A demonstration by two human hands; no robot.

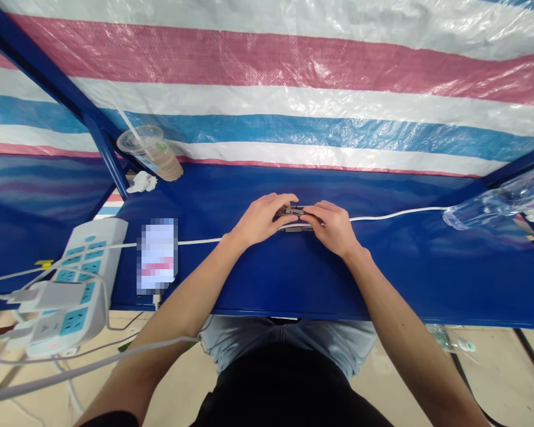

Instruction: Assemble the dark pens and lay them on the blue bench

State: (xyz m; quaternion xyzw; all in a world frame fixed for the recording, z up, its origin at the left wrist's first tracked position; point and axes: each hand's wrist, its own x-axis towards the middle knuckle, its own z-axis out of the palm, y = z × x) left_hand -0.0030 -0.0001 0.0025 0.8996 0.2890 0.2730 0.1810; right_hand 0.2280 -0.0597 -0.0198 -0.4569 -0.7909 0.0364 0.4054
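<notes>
In the middle of the blue shelf, my left hand (pixel 261 218) and my right hand (pixel 333 226) meet over a small dark, metallic-looking part (pixel 295 211). Fingers of both hands pinch it from either end; its exact kind is too small to make out. Just below it lies a dark narrow strip (pixel 296 229), close to my thumbs. A white cable (pixel 391 214) runs from side to side and passes by my hands, which partly cover it and the part.
Left of my hands stand a phone (pixel 157 255) with a blurred screen and a power strip (pixel 115 249) with plugs and cables. Behind are a tilted drink cup (pixel 167 166) and crumpled tissue (pixel 143 181). A plastic bottle (pixel 476 209) lies at right. A striped sheet (pixel 293 59) hangs behind.
</notes>
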